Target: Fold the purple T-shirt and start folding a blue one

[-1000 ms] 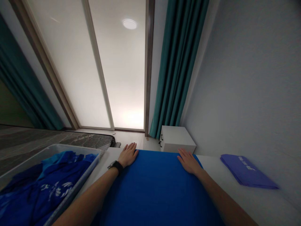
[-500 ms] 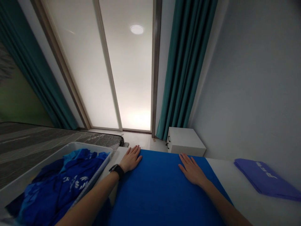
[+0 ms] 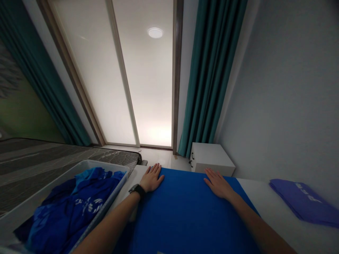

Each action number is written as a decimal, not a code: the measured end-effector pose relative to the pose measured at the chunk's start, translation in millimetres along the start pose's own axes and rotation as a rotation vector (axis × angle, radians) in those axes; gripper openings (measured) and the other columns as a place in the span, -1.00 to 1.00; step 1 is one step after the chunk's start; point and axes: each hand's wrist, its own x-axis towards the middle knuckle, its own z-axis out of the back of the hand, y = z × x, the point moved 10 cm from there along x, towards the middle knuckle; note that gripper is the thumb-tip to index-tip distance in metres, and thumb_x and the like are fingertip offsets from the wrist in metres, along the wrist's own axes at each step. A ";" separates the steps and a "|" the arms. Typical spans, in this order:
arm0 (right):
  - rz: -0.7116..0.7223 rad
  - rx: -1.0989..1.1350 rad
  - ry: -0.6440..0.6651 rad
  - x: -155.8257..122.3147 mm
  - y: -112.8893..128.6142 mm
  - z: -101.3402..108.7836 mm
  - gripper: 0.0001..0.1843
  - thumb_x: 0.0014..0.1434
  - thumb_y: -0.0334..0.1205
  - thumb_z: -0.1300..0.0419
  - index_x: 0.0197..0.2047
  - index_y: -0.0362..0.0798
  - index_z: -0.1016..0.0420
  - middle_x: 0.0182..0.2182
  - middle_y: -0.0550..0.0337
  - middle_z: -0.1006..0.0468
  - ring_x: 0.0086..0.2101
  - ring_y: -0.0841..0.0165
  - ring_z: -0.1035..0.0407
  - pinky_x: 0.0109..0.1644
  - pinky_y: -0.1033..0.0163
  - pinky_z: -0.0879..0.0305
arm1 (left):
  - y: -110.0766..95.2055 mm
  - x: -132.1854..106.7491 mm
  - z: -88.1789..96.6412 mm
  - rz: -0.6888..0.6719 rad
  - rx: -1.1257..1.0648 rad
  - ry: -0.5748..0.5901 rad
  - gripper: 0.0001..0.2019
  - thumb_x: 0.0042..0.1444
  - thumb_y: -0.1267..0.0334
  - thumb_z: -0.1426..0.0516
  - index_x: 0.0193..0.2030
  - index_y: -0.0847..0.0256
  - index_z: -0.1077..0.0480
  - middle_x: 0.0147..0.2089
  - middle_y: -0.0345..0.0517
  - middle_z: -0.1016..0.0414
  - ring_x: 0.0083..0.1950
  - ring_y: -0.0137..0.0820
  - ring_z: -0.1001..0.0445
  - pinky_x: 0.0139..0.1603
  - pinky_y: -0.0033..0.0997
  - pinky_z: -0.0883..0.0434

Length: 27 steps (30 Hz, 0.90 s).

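Observation:
A bright blue cloth lies spread flat on a white table. My left hand, with a black watch at the wrist, rests palm down on the cloth's far left corner, fingers stretched out. Over at the far right part of the cloth my right hand also lies flat and open. Neither hand holds anything.
A grey bin full of crumpled blue garments stands at the left. A folded purple-blue garment lies at the right by the wall. Beyond the table are a white cabinet, teal curtains, a frosted sliding door and a dark mattress.
Both hands stay flat on the cloth near its far edge. The view has shifted a little, so the bin and folded garment sit further right in the picture.

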 end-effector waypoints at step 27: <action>0.043 0.034 -0.018 -51.6 64.5 7.6 -0.20 0.34 0.25 0.37 0.45 -0.07 0.09 0.42 0.10 0.13 0.39 0.25 0.25 0.44 -0.05 0.36 | 13.1 -14.6 1.8 -0.023 0.005 0.002 -0.41 0.36 -0.11 0.16 0.44 0.03 -0.02 0.50 0.04 0.08 0.50 -0.11 0.15 0.41 0.16 0.18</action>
